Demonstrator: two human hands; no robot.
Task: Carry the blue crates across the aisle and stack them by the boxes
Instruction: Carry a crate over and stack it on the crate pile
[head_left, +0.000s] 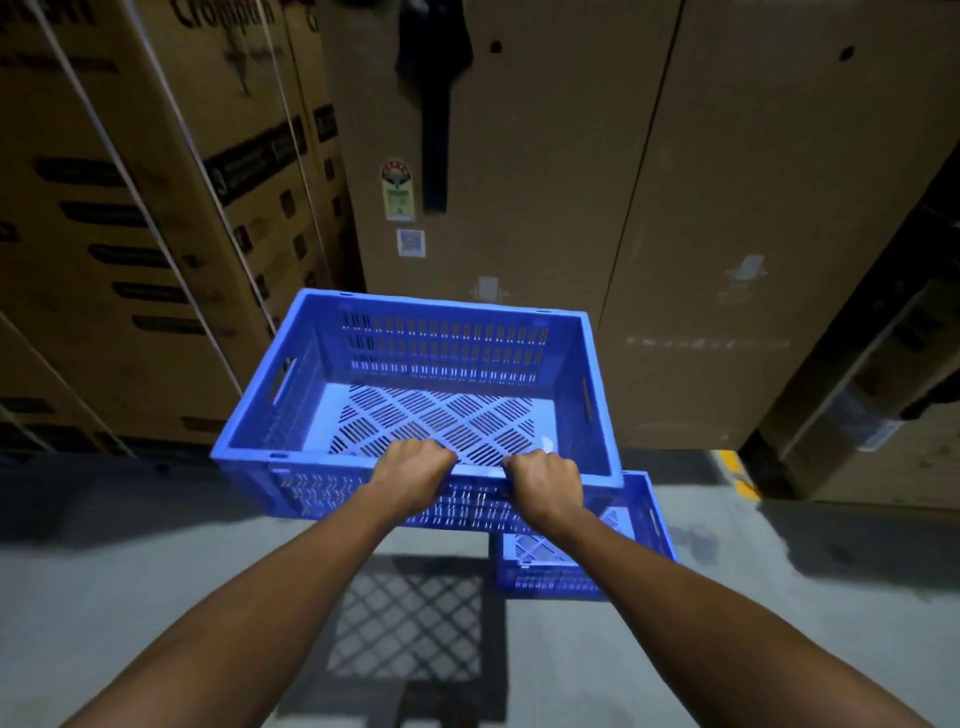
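An empty blue slotted crate (441, 364) hangs in the air in front of me, held level by its near rim. My left hand (413, 475) and my right hand (545, 486) both grip that rim, close together near its middle. Below and to the right, a second blue crate (639, 540) rests on the grey floor, partly hidden by the held crate and my right forearm. Tall brown cardboard boxes (545, 182) stand just beyond both crates.
Strapped printed cartons (130, 234) rise on the left. More boxes (857, 389) lean in at the right, next to a yellow floor marking (737, 475). The held crate's lattice shadow (410, 623) falls on the concrete floor between my arms.
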